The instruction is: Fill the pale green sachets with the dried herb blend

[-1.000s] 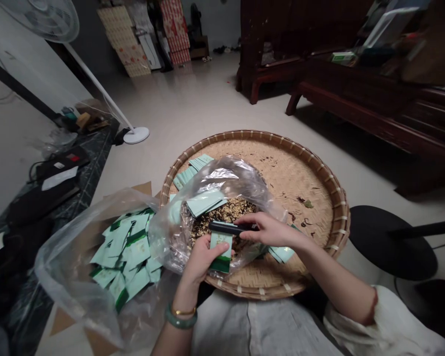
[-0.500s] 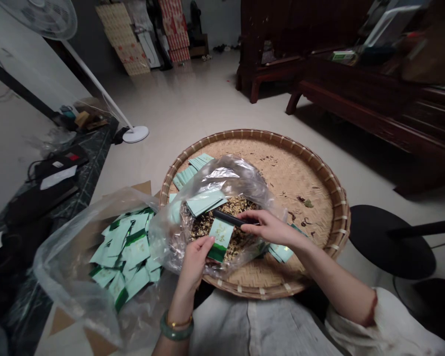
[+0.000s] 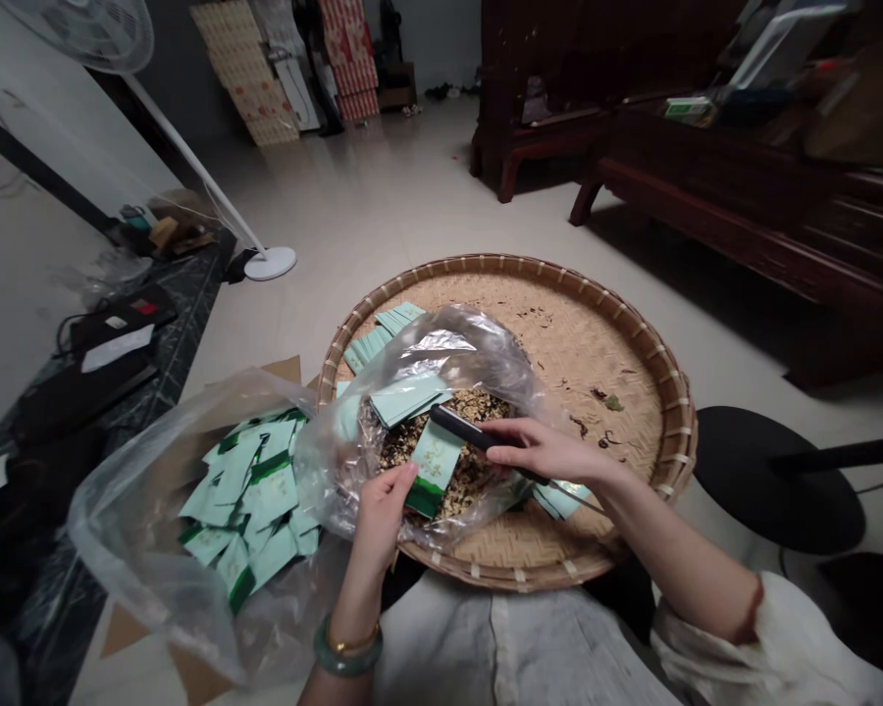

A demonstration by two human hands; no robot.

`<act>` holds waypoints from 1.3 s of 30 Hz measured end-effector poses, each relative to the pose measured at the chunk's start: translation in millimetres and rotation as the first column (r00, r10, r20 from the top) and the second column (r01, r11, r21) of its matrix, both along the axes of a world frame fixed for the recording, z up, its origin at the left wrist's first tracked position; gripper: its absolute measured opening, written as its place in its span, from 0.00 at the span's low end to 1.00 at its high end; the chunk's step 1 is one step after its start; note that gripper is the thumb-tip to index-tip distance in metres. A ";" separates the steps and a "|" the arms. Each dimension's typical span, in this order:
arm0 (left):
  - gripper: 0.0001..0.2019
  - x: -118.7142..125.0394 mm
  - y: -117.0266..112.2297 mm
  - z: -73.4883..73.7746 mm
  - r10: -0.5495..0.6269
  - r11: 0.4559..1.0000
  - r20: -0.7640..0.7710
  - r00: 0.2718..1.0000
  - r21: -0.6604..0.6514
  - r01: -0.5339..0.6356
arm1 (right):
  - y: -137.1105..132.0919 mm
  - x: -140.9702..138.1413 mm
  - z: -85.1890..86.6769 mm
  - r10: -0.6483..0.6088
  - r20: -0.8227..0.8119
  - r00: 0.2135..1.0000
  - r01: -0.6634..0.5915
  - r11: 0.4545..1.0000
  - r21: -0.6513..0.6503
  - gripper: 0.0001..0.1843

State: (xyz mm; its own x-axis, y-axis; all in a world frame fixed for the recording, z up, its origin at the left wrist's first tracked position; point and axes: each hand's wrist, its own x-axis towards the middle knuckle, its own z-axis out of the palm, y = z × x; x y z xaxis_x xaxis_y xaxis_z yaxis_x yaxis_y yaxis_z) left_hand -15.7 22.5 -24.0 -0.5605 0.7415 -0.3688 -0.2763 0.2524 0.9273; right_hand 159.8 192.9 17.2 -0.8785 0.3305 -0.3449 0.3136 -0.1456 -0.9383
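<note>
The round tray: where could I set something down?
The tray has bare weave on its right side, between the clear bag and the rim, dotted with leaf bits. Open floor lies beyond the rim. Crowded: the front, by the left hand, right hand and packet bag.

Plastic bag beside left hand

A round woven bamboo tray sits on the tiled floor, bearing a clear plastic bag, mint-green packets and scattered tea-leaf bits, with flattened cardboard just left of it.
</note>
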 end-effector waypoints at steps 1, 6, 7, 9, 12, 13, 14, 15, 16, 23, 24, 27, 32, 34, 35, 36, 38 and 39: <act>0.19 0.1 -0.3 0.4 -0.016 1.000 -0.042 0.999 -0.002 0.016 | -1.5 -1.0 0.6 0.012 0.000 1.000 -0.012 0.999 0.033 0.27; 0.19 1.0 -0.4 4.2 -0.060 0.998 -0.154 0.986 -0.009 0.059 | -6.7 -5.2 -2.1 -0.019 -0.006 1.000 0.019 0.986 0.164 0.22; 0.18 0.9 -0.3 4.2 -0.058 0.998 -0.153 0.986 -0.008 0.058 | -6.8 -5.3 -3.6 -0.029 -0.001 1.000 0.028 0.983 0.181 0.22; 0.17 0.6 0.2 3.5 -0.042 0.999 -0.138 0.989 -0.008 0.042 | -6.4 -4.8 -6.2 -0.040 0.014 0.999 0.037 0.977 0.210 0.22; 0.15 0.5 1.2 2.1 0.006 1.000 -0.114 0.993 -0.012 -0.007 | -5.7 -3.6 -7.1 -0.045 0.026 0.999 0.037 0.967 0.254 0.22; 0.14 0.6 1.6 2.1 0.023 1.000 -0.105 0.994 -0.011 -0.024 | -5.7 -3.3 -6.6 -0.048 0.028 0.998 0.039 0.963 0.266 0.22; 0.14 0.9 2.0 2.4 0.039 0.999 -0.095 0.995 -0.007 -0.040 | -5.8 -3.1 -5.8 -0.052 0.032 0.998 0.042 0.962 0.271 0.22; 0.14 1.2 2.4 3.0 0.051 0.999 -0.082 0.995 -0.003 -0.052 | -6.0 -3.1 -5.1 -0.056 0.037 0.998 0.044 0.962 0.269 0.23; 0.14 1.6 2.7 3.7 0.061 0.998 -0.065 0.996 0.001 -0.061 | -6.2 -3.1 -4.5 -0.057 0.041 0.998 0.044 0.965 0.260 0.23; 0.16 3.4 3.2 8.4 0.082 0.996 0.015 0.997 0.025 -0.082 | -8.2 -3.9 -3.1 -0.037 0.005 0.999 0.036 0.991 0.129 0.21; 0.16 3.5 3.1 8.7 0.079 0.996 0.020 0.997 0.026 -0.080 | -8.2 -3.9 -1.9 -0.033 -0.001 0.999 0.033 0.994 0.108 0.21; 0.16 3.9 3.4 9.8 0.074 0.997 0.032 0.997 0.025 -0.074 | -7.0 -3.6 3.8 -0.014 -0.010 1.000 0.014 1.000 0.013 0.20; 0.17 4.2 5.5 13.2 0.071 0.997 0.031 0.997 0.015 -0.072 | -1.7 -0.3 9.0 0.055 -0.013 0.998 -0.056 0.977 -0.205 0.22; 0.17 3.0 5.4 13.3 0.069 0.997 0.021 0.997 0.022 -0.070 | 0.3 1.7 8.5 0.068 -0.009 0.998 -0.068 0.966 -0.248 0.24; 0.16 2.1 5.1 12.8 0.069 0.997 0.013 0.998 0.028 -0.070 | 1.2 2.6 8.1 0.068 -0.010 0.998 -0.068 0.964 -0.255 0.24; 0.16 0.9 4.5 12.0 0.072 0.997 0.003 0.997 0.035 -0.072 | 1.9 3.5 7.8 0.061 -0.010 0.998 -0.061 0.964 -0.257 0.24; 0.16 -1.5 3.3 10.1 0.081 0.996 -0.019 0.997 0.047 -0.080 | 2.4 4.6 7.7 0.034 -0.010 0.999 -0.036 0.968 -0.247 0.25; 0.16 -2.5 2.7 9.4 0.084 0.995 -0.030 0.996 0.049 -0.083 | 2.0 4.6 7.7 0.023 -0.009 1.000 -0.025 0.972 -0.233 0.26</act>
State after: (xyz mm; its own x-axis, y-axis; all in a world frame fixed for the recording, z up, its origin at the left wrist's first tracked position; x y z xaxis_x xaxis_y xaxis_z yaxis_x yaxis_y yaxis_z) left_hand -18.1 25.2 -14.6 -0.6323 0.7077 -0.3151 -0.2645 0.1851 0.9465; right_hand 164.4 194.9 24.8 -0.8877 0.2203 -0.4042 0.3137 -0.3531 -0.8814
